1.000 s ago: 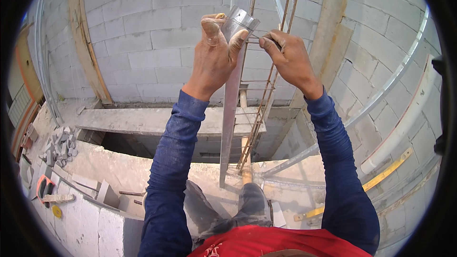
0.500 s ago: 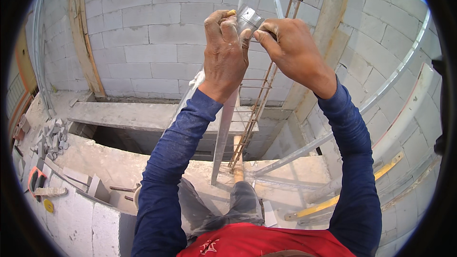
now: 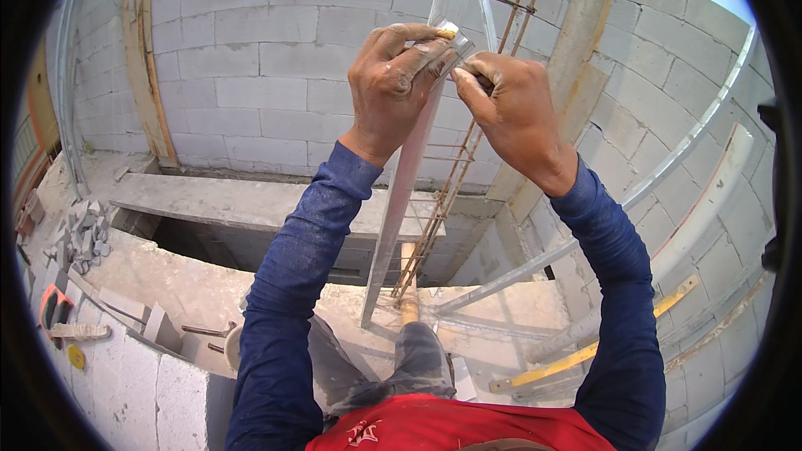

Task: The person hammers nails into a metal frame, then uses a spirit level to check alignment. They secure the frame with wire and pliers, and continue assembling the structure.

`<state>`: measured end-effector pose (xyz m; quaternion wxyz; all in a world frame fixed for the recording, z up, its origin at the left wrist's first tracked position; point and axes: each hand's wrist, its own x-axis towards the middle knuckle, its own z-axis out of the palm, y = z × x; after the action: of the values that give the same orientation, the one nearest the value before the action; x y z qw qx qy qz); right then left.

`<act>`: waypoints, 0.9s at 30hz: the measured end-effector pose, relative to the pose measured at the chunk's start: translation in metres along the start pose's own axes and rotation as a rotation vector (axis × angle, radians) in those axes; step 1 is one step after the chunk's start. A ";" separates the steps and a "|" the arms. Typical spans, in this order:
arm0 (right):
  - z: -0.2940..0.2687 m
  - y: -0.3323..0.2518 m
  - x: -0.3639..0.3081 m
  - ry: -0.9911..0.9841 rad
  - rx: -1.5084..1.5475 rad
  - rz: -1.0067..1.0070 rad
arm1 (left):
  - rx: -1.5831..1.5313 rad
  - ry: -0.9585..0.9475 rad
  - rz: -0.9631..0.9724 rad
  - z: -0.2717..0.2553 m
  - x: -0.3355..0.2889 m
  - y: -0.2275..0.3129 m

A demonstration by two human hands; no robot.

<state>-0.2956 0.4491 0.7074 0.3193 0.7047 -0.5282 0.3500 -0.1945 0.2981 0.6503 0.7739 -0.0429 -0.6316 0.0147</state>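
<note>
In the head view, the fingers of your left hand (image 3: pixel 391 83) grasp a short, bent galvanized metal piece (image 3: pixel 460 43), which lies under and just beyond their tips, in front of the upper part of an upright metal channel (image 3: pixel 403 188). Your right hand (image 3: pixel 516 108) has its thumb and forefinger pinched together at the piece's right edge, though you cannot tell what sits between them. The tied rebar cage (image 3: pixel 441 221) stands just right of the channel, before the grey block wall (image 3: pixel 242 63).
</note>
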 end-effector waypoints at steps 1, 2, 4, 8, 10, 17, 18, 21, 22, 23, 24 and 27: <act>0.004 0.000 -0.002 0.033 -0.046 -0.034 | -0.032 0.003 -0.012 0.001 0.001 0.000; 0.007 0.000 -0.005 0.089 -0.082 -0.069 | -0.052 0.011 -0.026 0.002 0.002 0.000; 0.013 -0.001 -0.009 0.153 -0.162 -0.097 | -0.101 0.035 -0.049 0.005 0.002 0.001; 0.019 -0.013 -0.016 0.201 -0.444 -0.225 | -0.106 0.044 -0.074 0.008 0.002 0.001; 0.015 -0.018 -0.012 0.155 -0.592 -0.300 | -0.054 0.041 -0.012 0.006 0.000 0.001; -0.008 -0.018 0.023 0.014 -0.721 -0.523 | -0.097 -0.091 -0.035 -0.001 -0.004 0.000; -0.008 -0.018 0.025 -0.028 -0.638 -0.460 | -0.105 -0.093 -0.053 -0.001 -0.004 0.000; -0.010 -0.018 0.026 -0.100 -0.587 -0.336 | -0.064 -0.058 -0.047 0.000 -0.005 0.001; -0.010 -0.018 0.027 -0.134 -0.607 -0.299 | -0.037 -0.040 -0.037 0.001 -0.005 0.002; -0.011 -0.017 0.028 -0.129 -0.573 -0.292 | -0.026 -0.014 -0.034 0.002 -0.004 0.003; -0.013 -0.014 0.032 -0.142 -0.545 -0.275 | -0.015 0.010 -0.031 0.004 -0.004 0.003; -0.018 -0.002 0.043 -0.239 -0.242 -0.001 | -0.010 0.062 -0.064 0.008 -0.003 0.006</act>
<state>-0.2881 0.4417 0.7530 0.3370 0.6978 -0.6004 0.1974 -0.2023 0.3040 0.6485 0.7930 -0.0271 -0.6084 -0.0145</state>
